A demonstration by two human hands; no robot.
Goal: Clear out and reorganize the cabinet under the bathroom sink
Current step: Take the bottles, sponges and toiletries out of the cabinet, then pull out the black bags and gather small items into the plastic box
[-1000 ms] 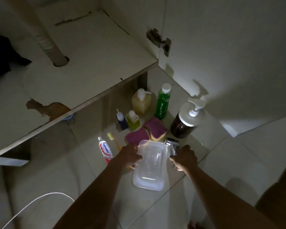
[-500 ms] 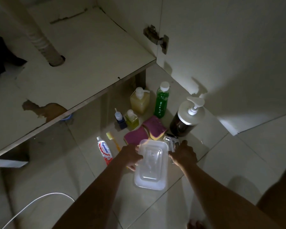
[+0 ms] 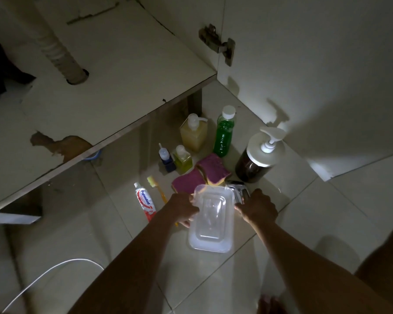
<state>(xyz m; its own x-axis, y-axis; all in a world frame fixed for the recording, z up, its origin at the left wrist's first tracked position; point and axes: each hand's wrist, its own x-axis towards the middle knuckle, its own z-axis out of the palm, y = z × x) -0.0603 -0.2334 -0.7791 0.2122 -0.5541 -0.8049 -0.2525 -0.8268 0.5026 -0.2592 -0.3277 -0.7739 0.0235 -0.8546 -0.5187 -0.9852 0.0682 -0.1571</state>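
Left grip [image 3: 184, 207] | right grip [image 3: 256, 208] | both holding clear container [image 3: 211, 223] between them

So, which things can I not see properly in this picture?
Head view only:
- metal object: mostly behind the clear container and right hand; unidentifiable.
- blue item: cut off by the cabinet floor edge.
- toothbrush handle end: under the left hand.
- right hand's fingers: hidden beneath its back; grip unclear.
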